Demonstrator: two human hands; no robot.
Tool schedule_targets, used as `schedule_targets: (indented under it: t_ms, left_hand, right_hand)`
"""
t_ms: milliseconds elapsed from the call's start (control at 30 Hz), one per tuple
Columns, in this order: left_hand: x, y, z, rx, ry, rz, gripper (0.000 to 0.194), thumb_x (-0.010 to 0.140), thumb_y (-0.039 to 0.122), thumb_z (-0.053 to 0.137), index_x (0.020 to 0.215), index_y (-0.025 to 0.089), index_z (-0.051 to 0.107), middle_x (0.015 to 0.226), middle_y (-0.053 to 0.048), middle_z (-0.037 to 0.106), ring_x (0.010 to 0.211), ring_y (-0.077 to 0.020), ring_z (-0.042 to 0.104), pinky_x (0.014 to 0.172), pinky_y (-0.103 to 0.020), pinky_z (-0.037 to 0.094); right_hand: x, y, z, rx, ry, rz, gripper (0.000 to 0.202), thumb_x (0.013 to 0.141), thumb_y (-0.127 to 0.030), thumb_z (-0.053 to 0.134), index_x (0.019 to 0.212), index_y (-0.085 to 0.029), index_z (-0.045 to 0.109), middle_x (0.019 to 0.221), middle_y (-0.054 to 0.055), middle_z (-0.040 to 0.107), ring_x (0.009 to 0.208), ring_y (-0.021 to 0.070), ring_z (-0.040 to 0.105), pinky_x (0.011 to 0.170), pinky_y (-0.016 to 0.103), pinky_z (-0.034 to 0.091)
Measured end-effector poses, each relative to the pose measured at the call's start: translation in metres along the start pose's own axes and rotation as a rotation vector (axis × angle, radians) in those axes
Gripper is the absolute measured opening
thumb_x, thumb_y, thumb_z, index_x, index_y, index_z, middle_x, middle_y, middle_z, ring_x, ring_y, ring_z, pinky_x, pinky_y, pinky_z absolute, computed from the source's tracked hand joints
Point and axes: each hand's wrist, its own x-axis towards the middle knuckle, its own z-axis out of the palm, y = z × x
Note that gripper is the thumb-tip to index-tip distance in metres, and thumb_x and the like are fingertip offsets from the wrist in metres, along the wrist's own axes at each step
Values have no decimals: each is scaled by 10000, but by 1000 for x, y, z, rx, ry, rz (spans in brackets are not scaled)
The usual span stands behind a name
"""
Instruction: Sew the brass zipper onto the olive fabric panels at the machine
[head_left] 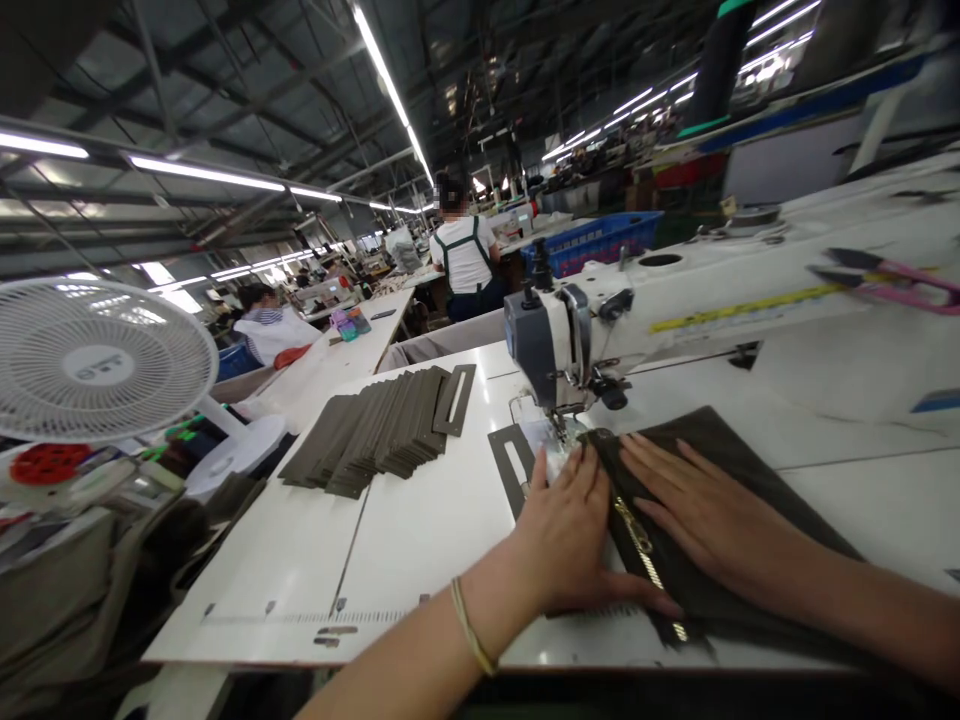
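My left hand (562, 535) lies with its fingers stretched forward close to the presser foot of the sewing machine (536, 345). Under or beside its fingertips is a dark olive piece with a long slot (504, 470), partly covered by the hand. My right hand (686, 500) rests flat, fingers extended, on dark olive fabric (757, 485) to the right of the needle area. Between the two hands runs a gold-toothed zipper (646, 560) with its pull, and the left thumb reaches across it. The needle point itself is too blurred to make out.
To the left on the white table (270, 560) sits a fanned stack of olive pieces (382, 430). A white fan (97, 360) stands at far left. Pink-handled snips (900, 280) and a yellow tape measure (750, 305) lie on the machine. Farther back is a seated person (466, 255).
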Motion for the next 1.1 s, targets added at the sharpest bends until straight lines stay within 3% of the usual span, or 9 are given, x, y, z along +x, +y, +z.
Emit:
schedule_targets:
  t_ms: [133, 300, 400, 567, 633, 700, 800, 933, 1100]
  left_hand:
    - [12, -7, -3, -24, -122, -15, 1090, 781, 778, 596, 1519, 48, 263, 1582, -253, 241, 1496, -353, 185, 1205, -617, 120]
    - [15, -10, -3, -59, -133, -33, 1183, 718, 835, 598, 1532, 54, 239, 1598, -238, 196, 1497, -396, 133, 1194, -656, 76]
    - [22, -12, -7, -27, -161, -26, 1311, 628, 863, 648, 1531, 17, 215, 1595, -262, 180, 1494, -419, 105, 1197, -645, 22]
    - [27, -11, -10, 21, -173, -43, 1323, 613, 849, 674, 1538, 27, 208, 1597, -251, 194, 1478, -458, 127, 1201, -641, 34]
    - [27, -11, -9, 25, -170, -39, 1316, 612, 859, 662, 1537, 35, 217, 1595, -251, 201, 1473, -467, 134, 1199, -647, 56]
    - [26, -11, -7, 15, -170, -31, 1301, 621, 871, 639, 1537, 46, 224, 1596, -252, 196, 1471, -472, 135, 1194, -656, 69]
    - [25, -12, -3, 6, -167, -35, 1293, 634, 866, 635, 1542, 50, 209, 1600, -251, 177, 1476, -467, 112, 1191, -661, 65]
    - [24, -14, -1, 1, -184, -38, 1306, 632, 843, 665, 1544, 35, 194, 1608, -247, 139, 1479, -467, 77, 1191, -658, 37]
    - [22, -14, 1, -26, -154, -34, 1289, 660, 832, 651, 1542, 20, 178, 1610, -246, 129, 1485, -451, 59, 1183, -670, 39]
  right_hand:
    - [-4, 18, -3, -84, -46, 145, 524, 1007, -377, 264, 1349, -90, 539, 1408, 188, 550, 1304, 314, 508, 1025, 528, 444]
    - [7, 58, -22, -177, -141, 552, 559, 942, -588, 353, 1045, -112, 627, 951, 236, 696, 876, 396, 672, 699, 514, 538]
    - [5, 66, -24, -119, -158, 576, 359, 975, -469, 347, 927, -201, 580, 734, 134, 690, 657, 298, 681, 568, 397, 518]
    - [4, 63, -40, -247, -194, 485, 308, 979, -304, 289, 868, -218, 564, 540, 108, 590, 424, 304, 591, 398, 378, 359]
    - [10, 57, -49, -283, -179, 427, 385, 956, -224, 227, 893, -188, 605, 646, 176, 634, 522, 341, 632, 453, 436, 423]
    - [15, 42, -51, -275, -145, 340, 440, 949, -230, 225, 1064, -138, 639, 993, 263, 684, 904, 393, 681, 720, 543, 519]
    - [11, 9, -38, -140, -88, 101, 482, 975, -332, 303, 1334, -136, 559, 1430, 164, 536, 1372, 309, 433, 1116, 541, 350]
    - [-7, -16, -13, -12, -91, -9, 526, 1010, -370, 306, 1439, -119, 478, 1484, 136, 478, 1393, 258, 414, 1107, 536, 379]
    - [-14, -8, -7, 114, -144, 59, 533, 1015, -353, 251, 1450, -159, 489, 1493, 130, 454, 1393, 278, 409, 1101, 574, 382]
